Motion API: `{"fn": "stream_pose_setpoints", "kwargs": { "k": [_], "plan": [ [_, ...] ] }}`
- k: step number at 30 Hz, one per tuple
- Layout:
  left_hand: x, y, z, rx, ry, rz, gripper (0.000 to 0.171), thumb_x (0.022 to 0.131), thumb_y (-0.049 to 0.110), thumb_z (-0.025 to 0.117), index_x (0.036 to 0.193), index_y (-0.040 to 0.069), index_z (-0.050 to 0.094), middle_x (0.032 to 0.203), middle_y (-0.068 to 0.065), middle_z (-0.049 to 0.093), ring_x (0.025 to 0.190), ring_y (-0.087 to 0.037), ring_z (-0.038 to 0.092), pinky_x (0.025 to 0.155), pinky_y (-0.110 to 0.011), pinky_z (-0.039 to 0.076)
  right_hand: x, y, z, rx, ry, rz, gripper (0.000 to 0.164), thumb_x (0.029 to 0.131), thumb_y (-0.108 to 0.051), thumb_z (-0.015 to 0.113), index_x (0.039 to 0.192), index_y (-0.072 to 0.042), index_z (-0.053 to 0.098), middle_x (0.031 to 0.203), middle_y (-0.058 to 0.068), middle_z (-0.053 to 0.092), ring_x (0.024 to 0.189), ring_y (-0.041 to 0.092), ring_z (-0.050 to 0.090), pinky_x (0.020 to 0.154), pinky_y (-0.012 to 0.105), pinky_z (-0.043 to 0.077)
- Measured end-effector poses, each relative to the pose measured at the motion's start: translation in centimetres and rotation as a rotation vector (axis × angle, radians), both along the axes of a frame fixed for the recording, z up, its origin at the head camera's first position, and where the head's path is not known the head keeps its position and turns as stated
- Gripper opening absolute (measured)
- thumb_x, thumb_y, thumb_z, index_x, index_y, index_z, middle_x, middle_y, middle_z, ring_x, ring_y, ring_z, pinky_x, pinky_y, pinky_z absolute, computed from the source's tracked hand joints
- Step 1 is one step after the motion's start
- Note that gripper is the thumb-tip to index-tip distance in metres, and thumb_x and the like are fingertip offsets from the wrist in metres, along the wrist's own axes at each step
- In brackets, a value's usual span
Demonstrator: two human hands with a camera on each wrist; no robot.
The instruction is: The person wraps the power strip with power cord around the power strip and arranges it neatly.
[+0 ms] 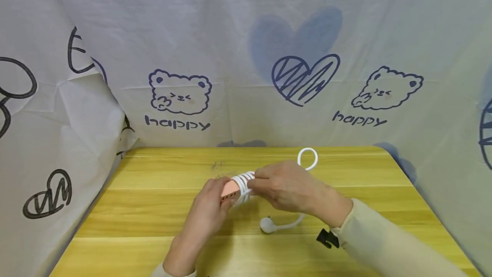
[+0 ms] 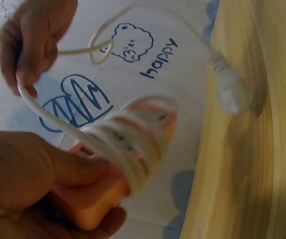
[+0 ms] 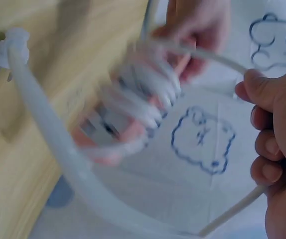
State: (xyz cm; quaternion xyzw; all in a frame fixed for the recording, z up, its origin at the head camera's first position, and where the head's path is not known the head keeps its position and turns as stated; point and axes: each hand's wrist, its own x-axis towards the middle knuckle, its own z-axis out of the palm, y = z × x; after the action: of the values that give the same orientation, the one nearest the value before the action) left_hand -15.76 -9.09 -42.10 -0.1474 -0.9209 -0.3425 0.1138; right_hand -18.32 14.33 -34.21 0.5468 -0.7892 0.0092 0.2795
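A pink power strip [image 2: 100, 199] with sockets along its face is wrapped in several turns of its white cord [image 2: 133, 144]. My left hand [image 1: 209, 202] grips one end of the strip, thumb on top in the left wrist view. Between the thumb and curled fingers of my right hand [image 3: 277, 134] runs a taut stretch of the cord, leading back to the coils. The cord beyond that hand makes a loose loop [image 1: 308, 158] and ends in a white plug [image 1: 267, 225] with metal prongs, low over the table. Blur softens the strip in the right wrist view.
The wood-grain table [image 1: 153, 217] spreads under both hands. A white cloth [image 1: 238, 54] printed with bears and hearts hangs behind it and at both sides. Near the right sleeve shows a black buckle [image 1: 328, 238].
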Motion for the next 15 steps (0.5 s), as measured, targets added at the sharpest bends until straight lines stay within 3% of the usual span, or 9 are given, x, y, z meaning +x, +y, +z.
{"fn": "stream_pose_setpoints", "kwargs": {
  "k": [3,8,11,13,15],
  "plan": [
    [0.3,0.2,0.1,-0.013,-0.088,-0.17,0.044,0.093,0.006,0.078,0.135,0.007,0.063,0.119,-0.008,0.067,0.104,-0.022,0.066,0.091,-0.045,0.059,-1.9,0.9,0.0,-0.041,-0.053,-0.047,0.014,0.092,-0.028,0.083,0.094,-0.019,0.072,0.078,-0.008,0.062,0.061,0.006,0.052,0.053,0.018,0.046],
    [0.5,-0.5,0.5,0.086,-0.25,-0.375,0.044,0.097,0.015,0.074,0.139,0.017,0.061,0.12,0.002,0.065,0.103,-0.014,0.061,0.089,-0.038,0.055,-4.3,2.4,-1.4,-0.192,-0.279,-0.151,0.023,0.086,-0.036,0.085,0.083,-0.018,0.072,0.075,-0.009,0.062,0.061,0.005,0.052,0.053,0.021,0.046],
    [0.6,-0.7,0.7,0.264,-0.35,-0.529,0.044,0.1,0.016,0.072,0.142,0.019,0.058,0.119,0.0,0.065,0.099,-0.014,0.063,0.086,-0.032,0.056,-5.0,2.9,-2.6,-0.272,-0.446,-0.216,0.028,0.084,-0.042,0.085,0.077,-0.019,0.07,0.072,-0.011,0.061,0.061,0.003,0.049,0.053,0.023,0.044],
    [0.7,-0.7,0.8,0.448,-0.422,-0.634,0.045,0.102,0.012,0.069,0.145,0.014,0.055,0.121,-0.005,0.065,0.1,-0.013,0.065,0.086,-0.028,0.057,-5.2,2.8,-3.5,-0.292,-0.546,-0.245,0.03,0.09,-0.047,0.079,0.078,-0.021,0.071,0.073,-0.013,0.062,0.063,0.0,0.049,0.056,0.023,0.045],
    [0.8,-0.6,0.8,0.634,-0.473,-0.706,0.048,0.103,0.008,0.066,0.149,0.006,0.051,0.12,-0.009,0.064,0.099,-0.013,0.067,0.084,-0.026,0.059,-4.9,2.4,-4.5,-0.322,-0.637,-0.221,0.029,0.1,-0.046,0.07,0.08,-0.023,0.071,0.075,-0.014,0.063,0.065,-0.001,0.052,0.059,0.022,0.047]
  ]
}}
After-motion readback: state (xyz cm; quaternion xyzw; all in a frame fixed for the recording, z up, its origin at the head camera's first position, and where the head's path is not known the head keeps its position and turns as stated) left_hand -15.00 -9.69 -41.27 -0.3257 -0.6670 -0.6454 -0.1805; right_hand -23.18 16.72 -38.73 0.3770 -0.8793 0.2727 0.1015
